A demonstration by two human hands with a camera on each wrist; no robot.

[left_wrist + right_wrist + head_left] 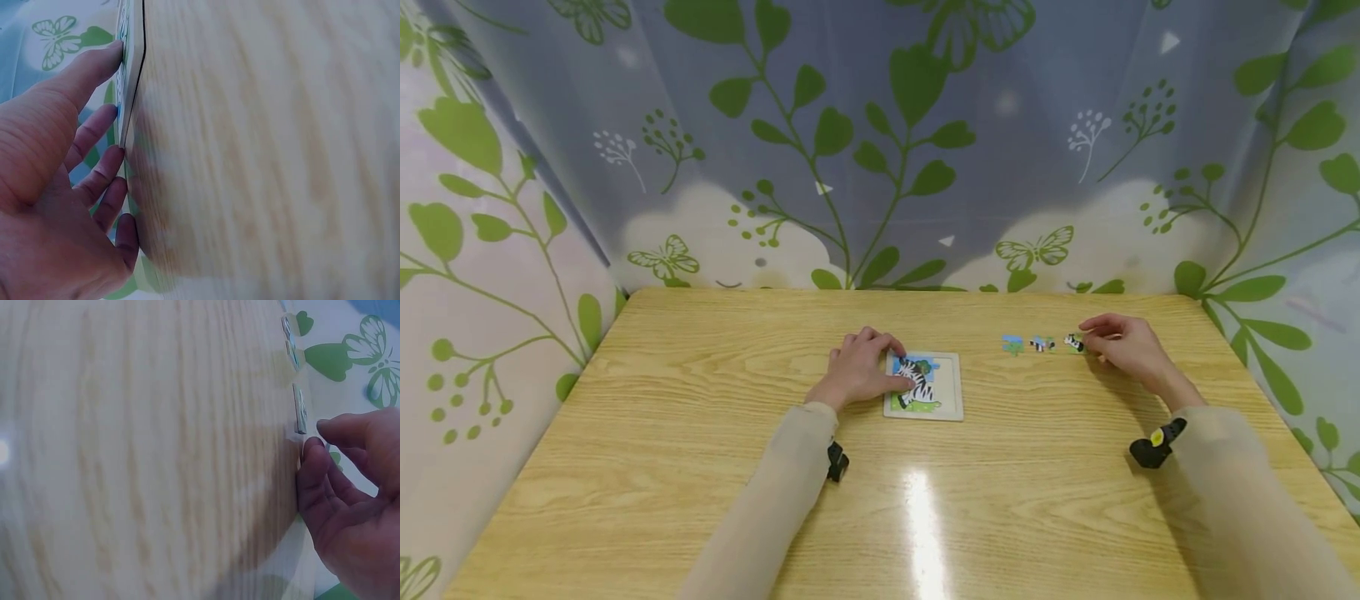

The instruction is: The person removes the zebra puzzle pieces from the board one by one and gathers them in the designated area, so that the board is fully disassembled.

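Observation:
A square jigsaw board (957, 400) with a part-filled zebra picture (919, 392) lies on the table; bare tray shows along its right side. My left hand (861, 368) rests at its left side, thumb on the picture and fingers by the upper left edge. In the left wrist view, the left hand (56, 150) has its fingers loosely bent beside the board. My right hand (1127, 350) is beside a black-and-white jigsaw piece (1072, 342). In the right wrist view, a gap separates that piece (300, 411) from the thumb and fingertip of the right hand (350, 494).
Left of that piece lie two more loose pieces, one with black and white marks (1042, 343) and one blue and green (1012, 344). A leaf-patterned curtain (880, 167) hangs behind the wooden table (700, 417) and at both sides.

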